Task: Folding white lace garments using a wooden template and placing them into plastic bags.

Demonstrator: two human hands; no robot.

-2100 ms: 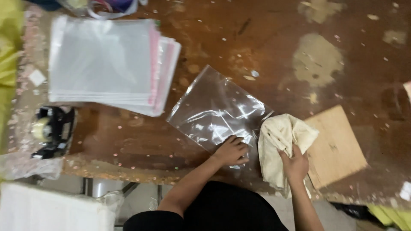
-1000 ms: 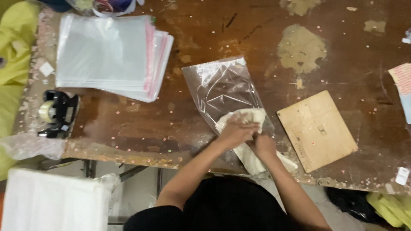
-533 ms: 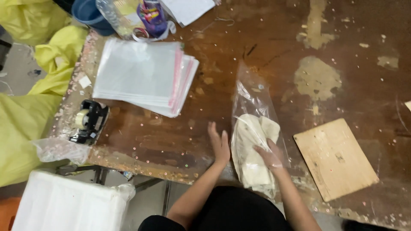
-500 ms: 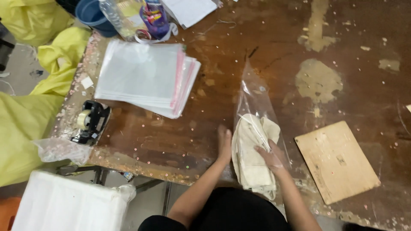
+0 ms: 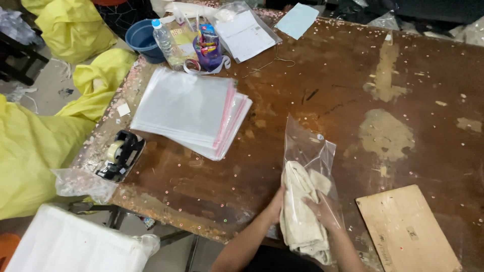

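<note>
Much of the cream cloth point(image 5: 301, 211) sits inside one clear plastic bag point(image 5: 307, 156), its lower end hanging past the near edge of the worn brown surface point(image 5: 322, 85). The left hand point(image 5: 277, 204) lies flat against the bag's left side, its fingers mostly hidden behind the cloth; the right hand point(image 5: 322, 211) pinches cloth through the bag's mouth, fingertips buried in folds. Right of the bag lies one plywood board point(image 5: 406, 231), its corner cut off by the frame. Left of the bag rests one stack of clear bags point(image 5: 191, 111), too many to count, and beyond it one black tape dispenser point(image 5: 121, 155).
</note>
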